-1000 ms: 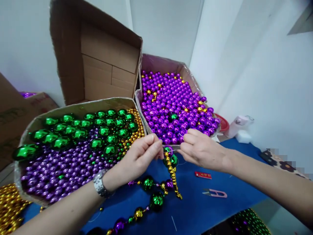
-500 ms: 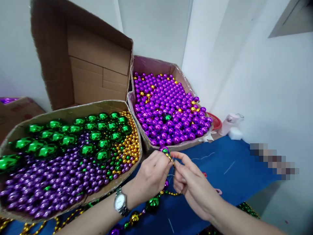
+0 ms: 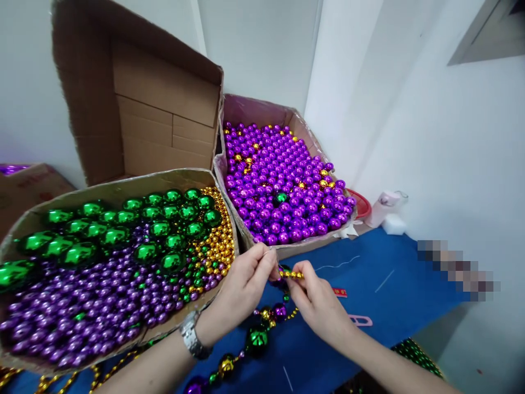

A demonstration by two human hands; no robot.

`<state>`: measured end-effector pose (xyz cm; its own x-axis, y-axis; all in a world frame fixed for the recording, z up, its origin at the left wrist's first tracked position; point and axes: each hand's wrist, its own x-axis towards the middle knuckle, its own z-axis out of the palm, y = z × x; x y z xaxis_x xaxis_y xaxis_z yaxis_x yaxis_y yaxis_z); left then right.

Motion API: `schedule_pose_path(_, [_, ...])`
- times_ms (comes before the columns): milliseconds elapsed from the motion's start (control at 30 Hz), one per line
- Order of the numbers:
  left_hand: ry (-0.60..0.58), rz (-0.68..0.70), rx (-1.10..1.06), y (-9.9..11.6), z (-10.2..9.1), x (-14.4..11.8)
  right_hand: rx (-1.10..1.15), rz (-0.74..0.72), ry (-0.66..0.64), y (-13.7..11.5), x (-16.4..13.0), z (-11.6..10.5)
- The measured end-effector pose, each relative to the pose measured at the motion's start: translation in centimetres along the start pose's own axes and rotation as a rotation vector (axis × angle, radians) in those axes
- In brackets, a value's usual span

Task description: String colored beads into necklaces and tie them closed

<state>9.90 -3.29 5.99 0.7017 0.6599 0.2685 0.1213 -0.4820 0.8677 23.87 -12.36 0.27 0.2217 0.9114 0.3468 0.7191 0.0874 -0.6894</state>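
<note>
Left of the fingers sits a wide cardboard box of green, purple and gold beads (image 3: pixel 123 257); beyond them a second cardboard box of purple beads (image 3: pixel 283 186), both on the blue-covered bench (image 3: pixel 369 284). The left hand (image 3: pixel 246 284) and right hand (image 3: pixel 315 303) pinch a short gold bead strand (image 3: pixel 292 274), their fingers clamped on it, with the beaded garland (image 3: pixel 256 336) trailing below. A loosened pinch could probably let beads slide off the thin thread.

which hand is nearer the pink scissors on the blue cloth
Right. The right hand hangs just left of the pink scissors, almost over them. The left hand is farther left, by the box of mixed beads.
</note>
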Motion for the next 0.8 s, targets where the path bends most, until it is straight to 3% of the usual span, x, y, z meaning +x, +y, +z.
schedule_pose_path(67, [0.002,-0.098,-0.203,-0.5,0.0,0.5,-0.317,-0.209,0.116,1.0,0.2,0.1])
schedule_pose_path(167, [0.028,-0.189,-0.342,-1.4,0.4,1.1,-0.481,-0.345,0.210,2.1,0.6,0.5])
schedule_pose_path(300, [0.011,-0.216,-0.217,-2.2,0.6,1.5,-0.627,-0.495,0.338,2.8,1.1,1.0])
schedule_pose_path(467, [-0.208,-0.231,-0.135,-2.5,0.3,1.9,-0.700,-0.631,0.414,2.9,1.8,1.2])
schedule_pose_path(600, [-0.227,-0.282,-0.271,-2.7,0.4,1.8,-0.705,-0.596,0.426,2.7,2.0,1.2])
schedule_pose_path(800, [-0.071,-0.308,-0.499,-3.5,0.8,1.1,-0.563,-0.337,0.359,1.5,-1.4,2.3])
